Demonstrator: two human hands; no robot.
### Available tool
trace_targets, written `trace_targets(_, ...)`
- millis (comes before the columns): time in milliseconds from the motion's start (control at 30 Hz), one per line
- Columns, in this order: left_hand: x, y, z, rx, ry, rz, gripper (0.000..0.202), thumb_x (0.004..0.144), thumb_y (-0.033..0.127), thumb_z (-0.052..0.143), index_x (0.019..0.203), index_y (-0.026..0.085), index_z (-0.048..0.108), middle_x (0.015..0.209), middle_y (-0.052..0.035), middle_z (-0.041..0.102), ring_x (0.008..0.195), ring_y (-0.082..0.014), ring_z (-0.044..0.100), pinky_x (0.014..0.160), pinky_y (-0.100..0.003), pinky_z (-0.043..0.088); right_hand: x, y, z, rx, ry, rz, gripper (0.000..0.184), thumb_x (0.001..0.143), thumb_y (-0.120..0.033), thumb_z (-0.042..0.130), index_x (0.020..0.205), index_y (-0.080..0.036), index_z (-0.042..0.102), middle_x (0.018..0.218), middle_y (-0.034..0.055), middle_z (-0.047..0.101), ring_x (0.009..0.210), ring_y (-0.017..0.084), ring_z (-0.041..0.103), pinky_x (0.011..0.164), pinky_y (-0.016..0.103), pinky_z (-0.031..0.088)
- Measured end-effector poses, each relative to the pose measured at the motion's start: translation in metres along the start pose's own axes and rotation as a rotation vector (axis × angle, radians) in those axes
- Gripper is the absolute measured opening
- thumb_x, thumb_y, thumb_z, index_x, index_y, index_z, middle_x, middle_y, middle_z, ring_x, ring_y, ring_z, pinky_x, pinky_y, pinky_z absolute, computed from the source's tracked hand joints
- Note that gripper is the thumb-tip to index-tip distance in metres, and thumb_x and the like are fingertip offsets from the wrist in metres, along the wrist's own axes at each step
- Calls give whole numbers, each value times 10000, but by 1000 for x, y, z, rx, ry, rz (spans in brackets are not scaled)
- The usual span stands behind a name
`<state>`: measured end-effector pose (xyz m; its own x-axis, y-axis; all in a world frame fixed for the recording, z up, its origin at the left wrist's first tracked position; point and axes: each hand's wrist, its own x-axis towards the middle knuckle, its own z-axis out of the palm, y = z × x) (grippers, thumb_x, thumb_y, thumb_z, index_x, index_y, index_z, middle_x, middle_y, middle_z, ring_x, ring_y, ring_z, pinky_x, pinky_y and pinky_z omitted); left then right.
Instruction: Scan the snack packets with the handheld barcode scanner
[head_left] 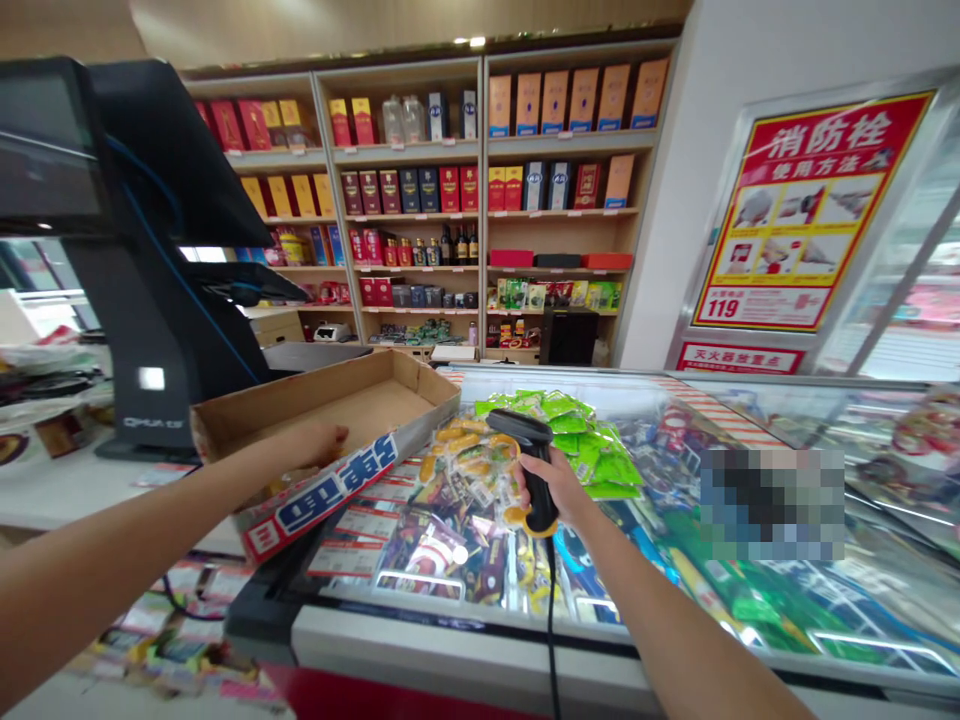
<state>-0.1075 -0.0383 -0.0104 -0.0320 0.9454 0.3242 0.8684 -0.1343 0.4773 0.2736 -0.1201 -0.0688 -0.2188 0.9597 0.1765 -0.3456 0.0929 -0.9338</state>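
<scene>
A grey-edged, glass-topped display freezer [457, 640] holds many colourful wrapped packs [431, 550] beneath its glass. At its left corner rests a shallow, open cardboard box [281, 525] with silver, blue and red printing; the left hand [328, 443] reaches inside, its fingers partly hidden, so its grip and the contents near it cannot be told. The right hand [559, 485] wraps around the handle of a black, pistol-shaped scanner [538, 490] with yellow trim, its head above the fist and its cable hanging below. Behind it, clear packets with orange-yellow contents [459, 447] lie beside a heap of bright green packets [604, 452]. Beyond, wooden shelves [482, 200] hold boxed and bottled goods. A red-and-yellow wall poster [814, 210] reads "消防栓使用方法" and "119"; the red sign [739, 358] below reads "灭火器放置点".
</scene>
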Motion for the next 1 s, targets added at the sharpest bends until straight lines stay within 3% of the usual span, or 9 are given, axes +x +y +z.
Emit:
trace_targets(67, 7, 18, -20, 266, -81, -3, 233, 557, -34, 735, 526, 103, 549, 389, 111, 293, 477, -57, 380, 599, -135, 285, 0, 0, 0, -3, -4, 7, 351, 663, -415, 737, 828, -159, 563, 514, -42, 579, 359, 99, 508, 357, 222, 455)
trace_targets(200, 7, 73, -36, 183, 178, 107, 292, 643, 262, 788, 721, 115, 547, 537, 87, 435, 619, -102, 492, 682, -200, 393, -1, -1, 0, -7, -4, 18, 362, 661, -412, 740, 851, -156, 568, 523, -40, 579, 366, 96, 506, 362, 218, 457)
trace_targets(267, -2, 101, -17, -169, 128, 77, 328, 644, 300, 785, 751, 139, 520, 576, 74, 514, 606, -111, 529, 659, -230, 447, -2, -2, 0, -4, 0, 18, 368, 659, -415, 741, 856, -156, 569, 520, -40, 577, 365, 96, 504, 361, 216, 456)
trace_targets(433, -28, 144, 72, -1299, -347, -15, 347, 633, 293, 792, 824, 167, 530, 719, 1, 618, 630, -128, 607, 614, -270, 522, -3, -3, -4, 4, -17, 8, 370, 670, -412, 733, 888, -158, 576, 538, -35, 589, 368, 100, 516, 374, 226, 476)
trace_targets(567, -33, 145, 118, -1706, -558, -58, 215, 777, 341, 658, 847, 141, 622, 707, -39, 570, 568, -89, 508, 461, -188, 412, -4, -2, -6, -1, -68, 14, 357, 701, -418, 716, 907, -166, 571, 553, -30, 600, 376, 101, 524, 378, 224, 477)
trace_targets(667, -35, 135, 128, -1784, -681, -121, 409, 848, 505, 538, 1020, 151, 647, 702, -47, 553, 504, -82, 420, 354, -161, 277, -5, 1, -5, -25, -123, 40, 359, 713, -420, 714, 916, -154, 582, 558, -20, 604, 378, 101, 523, 375, 221, 471)
trace_targets(767, -38, 127, 129, -1787, -760, -106, 511, 770, 575, 627, 1105, 189, 617, 673, -15, 533, 485, -64, 399, 336, -114, 192, -6, 4, -3, -38, -136, 46, 372, 705, -426, 726, 903, -142, 592, 554, -16, 602, 374, 97, 518, 369, 217, 466)
trace_targets(900, -38, 127, 134, -1681, -645, -9, 506, 664, 400, 796, 1089, 209, 600, 752, 2, 586, 545, -65, 513, 372, -105, 305, -6, 5, -2, -25, -106, 38, 376, 699, -434, 727, 896, -148, 585, 552, -19, 596, 368, 100, 522, 364, 219, 462)
trace_targets(1000, -37, 130, 140, -1609, -535, 42, 550, 683, 432, 782, 1146, 212, 581, 809, -21, 643, 665, -133, 630, 527, -213, 501, -6, 3, -2, -19, -70, 18, 355, 696, -432, 723, 866, -159, 574, 552, -21, 597, 362, 105, 526, 365, 225, 462)
